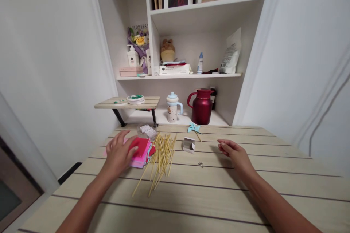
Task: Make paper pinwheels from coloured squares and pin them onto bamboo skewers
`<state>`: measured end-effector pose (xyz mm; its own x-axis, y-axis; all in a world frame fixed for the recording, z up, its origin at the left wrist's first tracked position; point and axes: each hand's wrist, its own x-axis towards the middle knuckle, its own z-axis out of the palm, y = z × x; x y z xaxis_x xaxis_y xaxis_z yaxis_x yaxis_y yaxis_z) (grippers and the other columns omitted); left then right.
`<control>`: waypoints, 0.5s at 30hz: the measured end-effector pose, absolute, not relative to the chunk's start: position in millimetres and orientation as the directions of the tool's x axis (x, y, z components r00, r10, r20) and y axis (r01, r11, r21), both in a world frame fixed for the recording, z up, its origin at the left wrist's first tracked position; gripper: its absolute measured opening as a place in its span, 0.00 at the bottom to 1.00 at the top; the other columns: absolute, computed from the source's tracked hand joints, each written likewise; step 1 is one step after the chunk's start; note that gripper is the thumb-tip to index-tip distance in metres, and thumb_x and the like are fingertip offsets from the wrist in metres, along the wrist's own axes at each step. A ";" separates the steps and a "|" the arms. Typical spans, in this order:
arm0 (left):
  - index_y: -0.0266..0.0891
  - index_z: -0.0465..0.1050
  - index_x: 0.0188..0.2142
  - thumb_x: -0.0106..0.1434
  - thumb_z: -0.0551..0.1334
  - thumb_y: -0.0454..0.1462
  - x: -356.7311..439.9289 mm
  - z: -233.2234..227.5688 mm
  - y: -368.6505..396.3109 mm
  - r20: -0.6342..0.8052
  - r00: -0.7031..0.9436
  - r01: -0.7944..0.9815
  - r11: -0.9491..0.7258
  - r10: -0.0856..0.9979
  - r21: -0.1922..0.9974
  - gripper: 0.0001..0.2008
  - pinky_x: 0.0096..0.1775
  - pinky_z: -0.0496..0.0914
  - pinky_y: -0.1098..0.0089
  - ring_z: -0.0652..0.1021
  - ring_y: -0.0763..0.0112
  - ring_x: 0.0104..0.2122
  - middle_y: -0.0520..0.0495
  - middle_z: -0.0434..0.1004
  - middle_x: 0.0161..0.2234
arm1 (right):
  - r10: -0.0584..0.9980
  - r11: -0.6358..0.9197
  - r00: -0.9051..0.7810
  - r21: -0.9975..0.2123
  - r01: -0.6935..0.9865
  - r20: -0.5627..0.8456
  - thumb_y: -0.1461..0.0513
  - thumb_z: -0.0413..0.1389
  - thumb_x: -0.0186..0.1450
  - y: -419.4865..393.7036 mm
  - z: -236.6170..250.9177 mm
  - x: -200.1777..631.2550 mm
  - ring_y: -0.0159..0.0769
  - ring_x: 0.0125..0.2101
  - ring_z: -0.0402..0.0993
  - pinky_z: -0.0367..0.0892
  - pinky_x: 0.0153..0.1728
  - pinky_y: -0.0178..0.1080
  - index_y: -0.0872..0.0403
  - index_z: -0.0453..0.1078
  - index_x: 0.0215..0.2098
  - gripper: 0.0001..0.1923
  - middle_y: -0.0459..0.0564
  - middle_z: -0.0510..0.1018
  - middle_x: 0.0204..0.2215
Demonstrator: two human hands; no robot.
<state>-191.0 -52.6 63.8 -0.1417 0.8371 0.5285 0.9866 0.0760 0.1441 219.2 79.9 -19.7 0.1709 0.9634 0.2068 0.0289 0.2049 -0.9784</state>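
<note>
Now the left hand (118,151) lies spread on the paper stack (142,150) — right hand (234,151) apart, loosely open.

Bare table (207,196) lies open between the scattered sticks (160,158) and the small white box (189,145).

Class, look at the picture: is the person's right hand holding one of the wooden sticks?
No, the right hand hovers open and empty over the table, apart from the wooden sticks, which lie loose near the left hand.
</note>
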 end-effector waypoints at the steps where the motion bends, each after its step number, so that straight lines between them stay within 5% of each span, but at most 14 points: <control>1: 0.49 0.73 0.56 0.67 0.54 0.42 -197.4 59.9 -55.3 0.456 -0.113 0.993 0.086 0.883 0.080 0.19 0.59 0.53 0.44 0.58 0.48 0.65 0.41 0.61 0.65 | 0.967 0.197 0.163 -0.980 0.016 0.197 0.51 0.62 0.56 80.9 -19.9 219.0 0.44 0.32 0.77 0.70 0.36 0.45 0.54 0.78 0.37 0.17 0.52 0.80 0.27; 6: 0.48 0.62 0.64 0.68 0.50 0.47 -209.4 45.2 -58.6 0.174 -0.148 0.989 0.147 0.974 0.017 0.26 0.59 0.50 0.39 0.58 0.48 0.66 0.40 0.61 0.66 | 0.978 0.181 0.106 -0.984 -0.005 0.179 0.53 0.63 0.55 78.6 -17.0 214.9 0.42 0.32 0.76 0.69 0.35 0.43 0.54 0.78 0.37 0.16 0.52 0.80 0.28; 15: 0.45 0.70 0.57 0.67 0.55 0.42 -191.9 38.9 -57.5 0.226 -0.113 0.993 0.116 0.968 -0.002 0.21 0.60 0.47 0.39 0.67 0.49 0.61 0.37 0.71 0.60 | 0.976 0.194 0.098 -0.981 0.020 0.195 0.54 0.64 0.53 70.8 -7.3 212.1 0.43 0.31 0.76 0.69 0.35 0.43 0.54 0.79 0.34 0.14 0.52 0.80 0.27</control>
<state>-191.9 -57.5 38.9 -0.1126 0.9676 0.2260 0.9933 0.1159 -0.0015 212.1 70.8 -7.3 0.0983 0.9758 0.1952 0.0201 0.1941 -0.9808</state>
